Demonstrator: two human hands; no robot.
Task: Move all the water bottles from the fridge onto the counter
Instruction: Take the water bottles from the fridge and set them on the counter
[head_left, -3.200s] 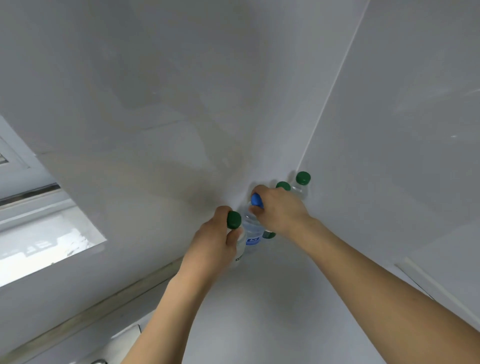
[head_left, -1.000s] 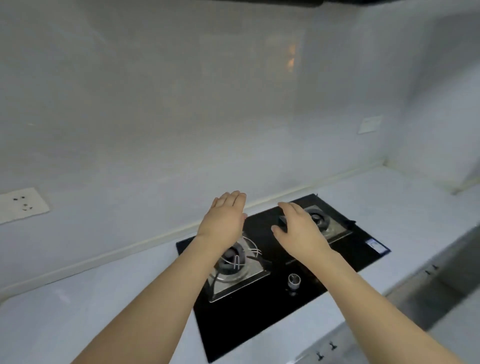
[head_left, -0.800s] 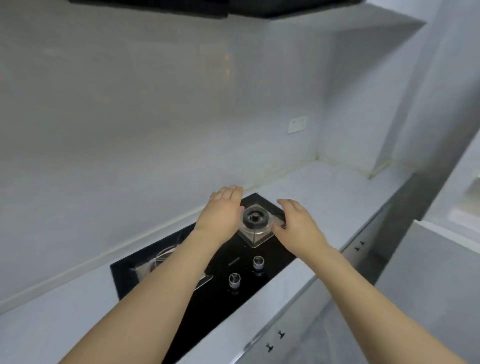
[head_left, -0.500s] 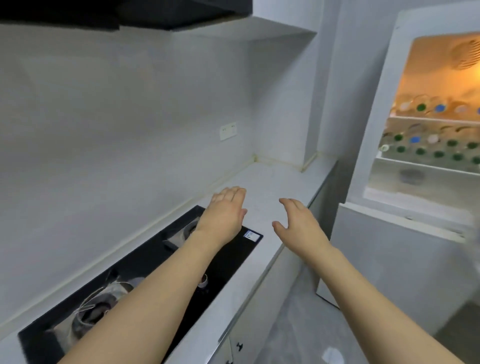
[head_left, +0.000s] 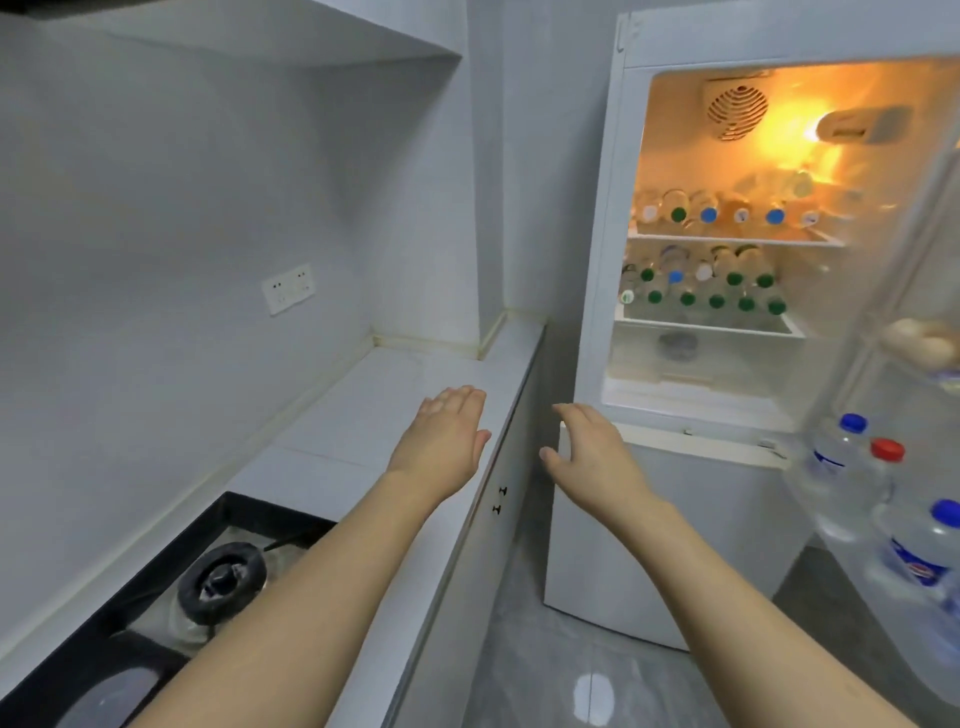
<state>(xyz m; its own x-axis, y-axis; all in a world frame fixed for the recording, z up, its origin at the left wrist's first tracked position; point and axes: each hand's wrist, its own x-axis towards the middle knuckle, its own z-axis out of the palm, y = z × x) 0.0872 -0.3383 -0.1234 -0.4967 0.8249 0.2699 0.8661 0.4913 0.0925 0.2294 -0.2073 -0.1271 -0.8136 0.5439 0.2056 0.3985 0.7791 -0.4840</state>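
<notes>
The white fridge (head_left: 602, 260) stands open at the right, lit orange inside. Several water bottles lie with green, blue and white caps facing out on its upper shelf (head_left: 727, 214) and on the shelf below (head_left: 701, 291). More bottles (head_left: 841, 478) stand in the open door's rack at far right. My left hand (head_left: 441, 441) hovers flat, fingers straight, over the white counter (head_left: 363, 410), holding nothing. My right hand (head_left: 587, 452) is stretched out empty in front of the fridge's lower part, fingers relaxed.
A black gas hob (head_left: 208, 582) is set into the counter at lower left. A wall socket (head_left: 288, 288) sits above the counter. Cabinet doors with small knobs (head_left: 500, 499) run under the counter. Eggs (head_left: 919, 340) rest in the fridge door.
Both hands let go of bottles set in the counter corner. The view then swung right past the hob to the open fridge, with both hands empty and held out.
</notes>
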